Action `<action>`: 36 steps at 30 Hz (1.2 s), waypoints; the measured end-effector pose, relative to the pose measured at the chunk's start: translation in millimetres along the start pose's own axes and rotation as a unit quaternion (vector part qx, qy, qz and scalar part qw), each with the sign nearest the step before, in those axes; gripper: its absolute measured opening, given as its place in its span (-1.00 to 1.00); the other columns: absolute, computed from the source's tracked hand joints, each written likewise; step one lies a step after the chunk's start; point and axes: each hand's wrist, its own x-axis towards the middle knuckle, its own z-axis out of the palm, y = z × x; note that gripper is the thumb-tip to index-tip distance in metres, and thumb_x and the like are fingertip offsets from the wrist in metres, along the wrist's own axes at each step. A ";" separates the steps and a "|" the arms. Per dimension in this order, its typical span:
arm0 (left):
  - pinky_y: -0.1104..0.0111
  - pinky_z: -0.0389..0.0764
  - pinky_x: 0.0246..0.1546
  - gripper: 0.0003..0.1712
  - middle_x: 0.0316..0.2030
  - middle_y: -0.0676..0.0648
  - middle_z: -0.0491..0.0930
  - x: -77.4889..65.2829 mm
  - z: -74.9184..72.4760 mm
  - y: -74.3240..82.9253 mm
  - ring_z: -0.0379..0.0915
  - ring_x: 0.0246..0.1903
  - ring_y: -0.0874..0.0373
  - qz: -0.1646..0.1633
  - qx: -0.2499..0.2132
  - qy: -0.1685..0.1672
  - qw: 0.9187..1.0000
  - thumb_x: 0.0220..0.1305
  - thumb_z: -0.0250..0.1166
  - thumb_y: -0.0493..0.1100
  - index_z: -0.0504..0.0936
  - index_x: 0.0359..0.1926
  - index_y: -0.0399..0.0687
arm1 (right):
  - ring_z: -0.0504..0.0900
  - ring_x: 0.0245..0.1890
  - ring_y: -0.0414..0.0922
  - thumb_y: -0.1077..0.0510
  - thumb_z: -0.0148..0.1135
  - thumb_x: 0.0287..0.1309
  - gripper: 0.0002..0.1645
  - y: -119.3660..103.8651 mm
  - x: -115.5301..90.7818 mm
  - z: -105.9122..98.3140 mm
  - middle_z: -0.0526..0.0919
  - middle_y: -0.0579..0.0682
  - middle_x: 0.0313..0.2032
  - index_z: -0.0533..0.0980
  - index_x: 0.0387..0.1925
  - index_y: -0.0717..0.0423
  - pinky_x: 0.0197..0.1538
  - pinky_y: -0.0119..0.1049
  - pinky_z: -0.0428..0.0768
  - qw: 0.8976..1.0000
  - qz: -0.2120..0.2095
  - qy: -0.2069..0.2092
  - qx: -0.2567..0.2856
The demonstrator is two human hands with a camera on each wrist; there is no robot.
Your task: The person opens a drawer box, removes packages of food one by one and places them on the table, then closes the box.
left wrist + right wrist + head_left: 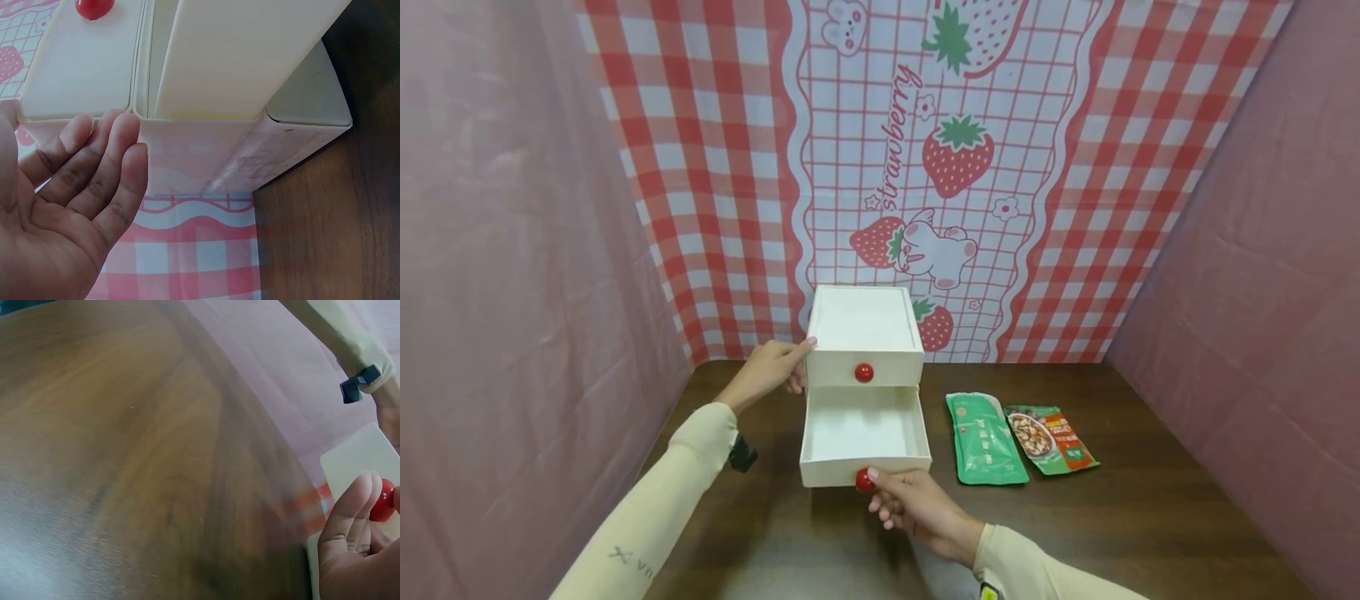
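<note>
A white drawer cabinet (867,321) stands on the table, its upper drawer (831,368) closed behind a red knob (864,372). The drawer below (831,472) is pulled out, and its bare white inside shows. My right hand (925,510) pinches that drawer's red knob (381,505) between thumb and fingers. At the cabinet's left side, my left hand (769,372) rests against the upper front corner. Its fingers (122,140) are loosely bent along the side wall in the left wrist view, not wrapped round anything.
Right of the cabinet lie a green pouch (987,439) and a green and orange food packet (1051,439), side by side on the dark wooden table (1150,517). A checked strawberry cloth (722,208) hangs behind. Pink curtains (1240,333) stand at both sides.
</note>
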 end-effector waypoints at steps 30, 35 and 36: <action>0.11 0.74 -0.29 -0.18 -0.50 -0.13 0.69 -1.2 0.8 2.4 0.68 -0.48 0.02 -0.007 -0.003 0.001 1.000 0.48 0.04 0.42 0.70 -0.47 -0.22 | 0.53 -0.49 -0.28 -0.10 0.27 0.43 -0.57 -18.6 50.2 -14.3 0.66 -0.04 -0.44 0.60 -0.22 0.25 -0.36 -0.48 0.56 0.999 -0.017 0.026 0.020; 0.15 0.74 -0.32 -0.20 -0.51 -0.13 0.68 -2.4 0.9 3.2 0.68 -0.48 0.01 -0.004 -0.005 0.004 1.000 0.49 0.05 0.40 0.70 -0.47 -0.22 | 0.53 -0.48 -0.27 -0.11 0.27 0.42 -0.58 -22.0 57.3 -16.2 0.66 -0.03 -0.44 0.60 -0.27 0.20 -0.36 -0.48 0.56 0.999 -0.018 0.028 0.022; 0.12 0.74 -0.30 -0.20 -0.51 -0.13 0.68 -2.5 0.8 3.3 0.68 -0.48 0.01 -0.003 -0.005 0.003 1.000 0.49 0.05 0.40 0.70 -0.47 -0.22 | 0.53 -0.48 -0.27 -0.10 0.27 0.43 -0.59 -22.5 59.0 -16.8 0.66 -0.03 -0.44 0.59 -0.28 0.20 -0.36 -0.48 0.56 0.999 -0.017 0.029 0.024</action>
